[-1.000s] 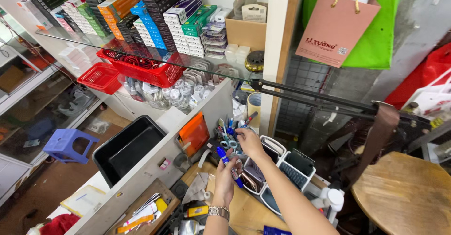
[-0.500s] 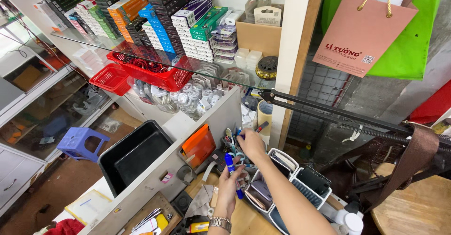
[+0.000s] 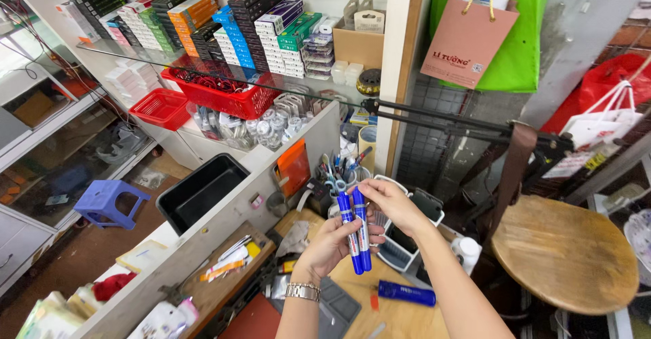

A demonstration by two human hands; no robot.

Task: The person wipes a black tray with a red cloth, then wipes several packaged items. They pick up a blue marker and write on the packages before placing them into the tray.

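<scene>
Markers: two blue markers (image 3: 357,229) with white label bands, held upright side by side and touching, above the middle of the wooden tabletop (image 3: 400,315).
Left hand: left hand (image 3: 333,244) wraps the lower half of the markers, its grip closed on them; a metal wristwatch (image 3: 302,291) sits on the wrist.
Right hand: right hand (image 3: 388,203) comes over from the right, its grip closed on the upper ends of the same markers with thumb and fingers.
Tabletop: a third blue marker (image 3: 407,293) lies flat near the tabletop's front edge, just below the hands, apart from them.
Pen cup: pen cup (image 3: 339,173) crowded with pens and scissors stands at the tabletop's back edge, behind the hands.
White basket: white basket (image 3: 400,244) sits toward the right edge, under the right forearm.
Surroundings: red basket (image 3: 220,95) on the glass shelf, black tray (image 3: 200,190) on the lower counter at left, round wooden stool (image 3: 566,254) at right.
</scene>
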